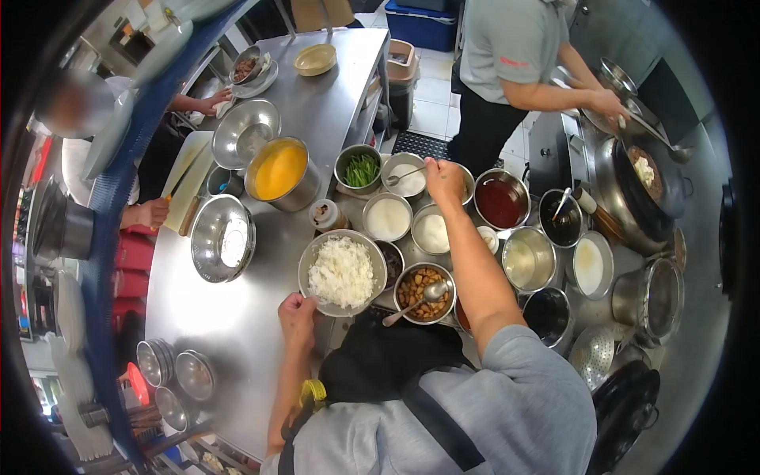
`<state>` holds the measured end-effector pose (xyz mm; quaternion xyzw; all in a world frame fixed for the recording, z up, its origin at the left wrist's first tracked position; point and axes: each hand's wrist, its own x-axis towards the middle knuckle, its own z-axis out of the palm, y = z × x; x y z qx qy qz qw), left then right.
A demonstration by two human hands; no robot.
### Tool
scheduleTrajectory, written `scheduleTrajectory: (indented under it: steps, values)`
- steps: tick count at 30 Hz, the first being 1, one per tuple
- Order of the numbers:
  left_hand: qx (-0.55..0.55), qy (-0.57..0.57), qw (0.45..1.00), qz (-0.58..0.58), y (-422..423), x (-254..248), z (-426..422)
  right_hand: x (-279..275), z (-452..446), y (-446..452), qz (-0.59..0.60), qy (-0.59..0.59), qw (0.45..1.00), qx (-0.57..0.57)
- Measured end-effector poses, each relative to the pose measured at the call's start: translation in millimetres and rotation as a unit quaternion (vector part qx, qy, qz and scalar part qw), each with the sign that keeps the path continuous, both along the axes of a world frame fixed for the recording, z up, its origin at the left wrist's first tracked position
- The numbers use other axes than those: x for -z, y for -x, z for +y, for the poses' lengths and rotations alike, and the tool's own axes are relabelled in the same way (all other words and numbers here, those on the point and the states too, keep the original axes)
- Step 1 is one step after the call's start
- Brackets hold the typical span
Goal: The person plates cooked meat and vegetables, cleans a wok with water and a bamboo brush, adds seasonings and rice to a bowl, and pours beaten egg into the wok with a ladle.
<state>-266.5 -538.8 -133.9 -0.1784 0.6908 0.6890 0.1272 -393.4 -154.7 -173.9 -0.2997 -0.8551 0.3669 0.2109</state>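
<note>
A metal bowl of white rice [342, 273] is gripped at its lower left rim by my left hand [298, 318]. My right hand [446, 184] reaches forward, its fingers closed on the handle of a small spoon [400, 177]. The spoon's bowl is over a metal container of white powder [409, 184]. Left of it stands a container of chopped greens [363, 169], and nearer me are two more containers of white contents [387, 218]. Just right of the rice, a spoon rests in a bowl of brown diced food [423, 294].
A pot of yellow liquid [277, 174] and steel bowls [223, 238] stand on the left counter [178, 317]. A co-worker [514, 63] holds a ladle by a wok [645, 178] at right. Another person's hand [154, 213] is near a cutting board at left.
</note>
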Motion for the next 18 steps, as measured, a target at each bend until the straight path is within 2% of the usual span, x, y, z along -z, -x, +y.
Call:
scheduleTrajectory:
  steps: [2, 6, 9, 12, 18]
  values:
    - [0.007, -0.001, 1.000, -0.003, 5.1, -2.1, 5.9, -15.4, 2.0, -10.8, -0.014, -0.007, 0.999, 0.027]
    - [0.028, -0.003, 1.000, 0.001, 13.1, 1.3, 13.5, -9.6, 14.2, -18.3, 0.002, 0.084, 0.996, 0.040]
    - [0.048, -0.005, 0.999, 0.008, 16.1, 7.9, 18.6, -10.0, 5.8, -8.5, -0.031, 0.018, 0.999, 0.039]
    - [0.059, -0.024, 0.998, 0.012, 16.2, 8.7, 21.2, 1.2, -5.9, 3.4, 0.007, -0.034, 0.999, -0.003]
    - [0.055, -0.010, 0.998, 0.030, 8.9, 15.2, 12.5, 0.7, -17.4, 5.1, -0.008, -0.015, 0.999, -0.028]
